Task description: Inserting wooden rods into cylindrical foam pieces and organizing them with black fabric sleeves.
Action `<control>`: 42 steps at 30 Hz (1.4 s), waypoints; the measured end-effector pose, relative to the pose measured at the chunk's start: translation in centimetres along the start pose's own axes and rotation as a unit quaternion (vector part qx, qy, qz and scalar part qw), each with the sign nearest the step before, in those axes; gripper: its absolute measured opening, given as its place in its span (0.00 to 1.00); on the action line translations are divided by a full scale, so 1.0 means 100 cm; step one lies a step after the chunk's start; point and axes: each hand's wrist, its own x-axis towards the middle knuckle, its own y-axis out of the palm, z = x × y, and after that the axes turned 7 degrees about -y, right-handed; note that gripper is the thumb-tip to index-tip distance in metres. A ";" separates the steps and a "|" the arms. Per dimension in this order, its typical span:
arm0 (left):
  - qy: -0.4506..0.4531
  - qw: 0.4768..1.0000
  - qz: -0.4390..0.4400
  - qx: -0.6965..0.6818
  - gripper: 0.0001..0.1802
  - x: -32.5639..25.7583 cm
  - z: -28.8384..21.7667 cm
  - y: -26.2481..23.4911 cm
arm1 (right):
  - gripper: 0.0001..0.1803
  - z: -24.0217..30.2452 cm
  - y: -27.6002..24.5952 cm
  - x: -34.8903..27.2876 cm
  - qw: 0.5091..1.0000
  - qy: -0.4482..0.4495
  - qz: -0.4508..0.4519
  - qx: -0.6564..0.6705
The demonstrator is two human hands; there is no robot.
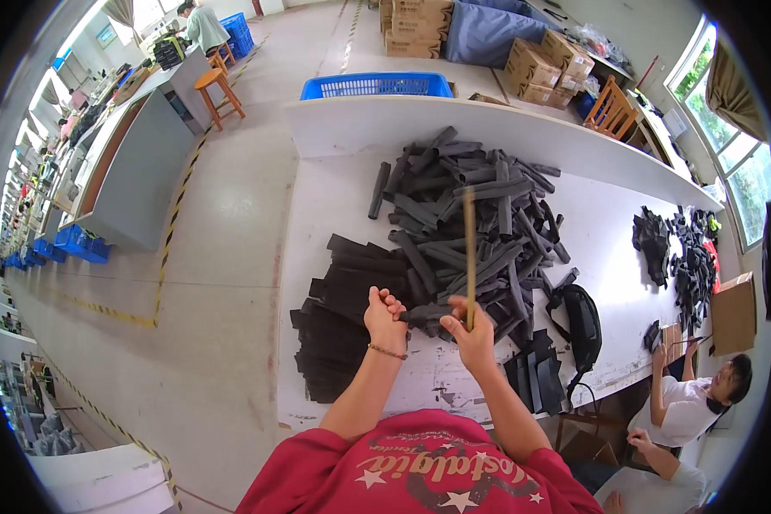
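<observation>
Left hand [385,319] clenches a dark fabric tube [422,317], right hand [473,334] a thin yellowish stick [470,248], over the white surface [595,223]. Working the tube seems in hand; the next move probably needs a steady left grip

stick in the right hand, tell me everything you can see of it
The stick is long, thin and straight, yellowish brown, perhaps wood or bamboo, slightly blurred. The right hand grips it near its lower end, fingers wrapped round it. From there it points away from the person, nearly straight up the picture, its far end free. It shows in front of the heap of dark rolls; whether it touches any cannot be told.
</observation>
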 end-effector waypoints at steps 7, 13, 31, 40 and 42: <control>0.105 0.893 0.045 0.435 0.19 -0.040 0.011 0.028 | 0.12 -0.026 -0.026 0.009 0.991 0.126 0.030 0.025; 0.061 0.720 0.362 0.590 0.15 -0.059 0.040 0.018 | 0.11 -0.004 -0.027 0.037 0.995 -0.039 0.052 -0.081; 0.354 0.730 0.261 0.524 0.08 -0.094 0.019 0.031 | 0.20 0.007 -0.028 0.064 0.998 0.054 0.027 -0.019; 0.120 0.838 0.238 0.476 0.08 -0.062 0.034 0.023 | 0.09 -0.002 -0.013 0.024 0.995 0.041 0.041 0.078; 0.031 0.892 0.212 0.399 0.08 -0.070 0.041 0.025 | 0.07 -0.003 -0.008 0.026 0.996 0.044 0.021 0.075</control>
